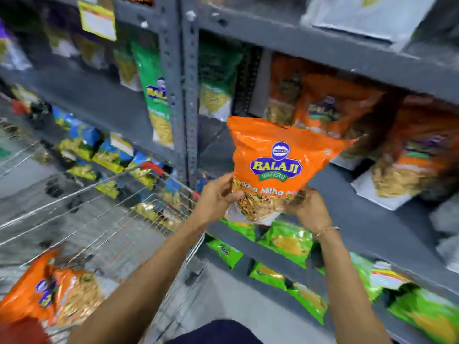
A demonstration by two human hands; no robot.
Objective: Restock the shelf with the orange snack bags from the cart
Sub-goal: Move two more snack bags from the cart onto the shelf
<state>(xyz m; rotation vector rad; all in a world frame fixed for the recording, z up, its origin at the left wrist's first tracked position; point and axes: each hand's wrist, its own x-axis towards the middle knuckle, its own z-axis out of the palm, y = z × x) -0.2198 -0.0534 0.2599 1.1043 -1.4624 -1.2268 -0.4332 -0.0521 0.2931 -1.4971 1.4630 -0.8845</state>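
I hold an orange snack bag (278,165) upright in front of the grey shelf (372,219), gripped at its lower corners. My left hand (218,194) clasps the bottom left corner and my right hand (308,207) the bottom right. Behind it, on the same shelf level, stand more orange bags (332,105), some leaning at the right (422,150). Another orange bag (52,289) lies in the wire cart (104,219) at the lower left.
Green bags (285,242) fill the shelf below the orange ones. Green and yellow bags (156,95) stand in the left bay, past a grey upright post (183,95). Blue and yellow bags (104,150) sit lower left behind the cart. Grey floor shows below.
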